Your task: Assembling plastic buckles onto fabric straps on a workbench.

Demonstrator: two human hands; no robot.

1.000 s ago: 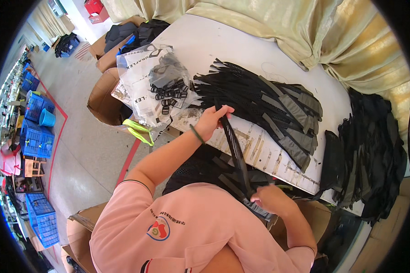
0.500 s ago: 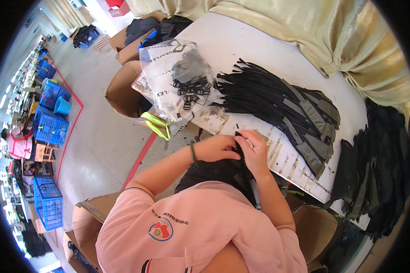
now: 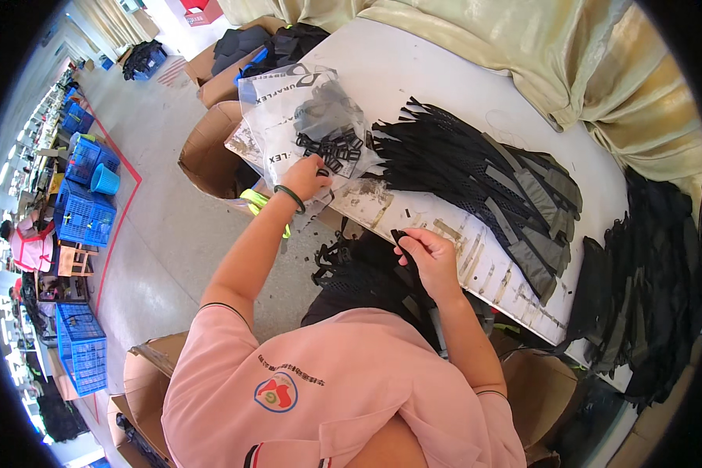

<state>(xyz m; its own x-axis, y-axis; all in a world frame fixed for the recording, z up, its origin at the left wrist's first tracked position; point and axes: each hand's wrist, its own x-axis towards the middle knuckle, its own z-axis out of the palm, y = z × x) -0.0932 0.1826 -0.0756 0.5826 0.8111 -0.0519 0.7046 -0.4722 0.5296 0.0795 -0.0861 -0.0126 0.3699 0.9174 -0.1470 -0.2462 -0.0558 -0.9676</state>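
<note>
At the table's near left, my left hand has its fingers closed on a small black plastic buckle, at the mouth of a clear plastic bag. More black buckles lie on the bag just beyond the fingertips. My right hand is at the table's front edge, pinching the end of a black strap; most of that strap is hidden by the hand. Black mesh pieces with strap ends hang below the edge, over my lap.
A fanned pile of black straps with grey ends covers the middle of the white table. More black pieces hang at the right. Cardboard boxes stand at the left, and a neon yellow strip hangs beside the bag.
My left hand has left the right hand and reached forward and left to the buckles, closing on one. My right hand has stayed near its place with the strap end.
</note>
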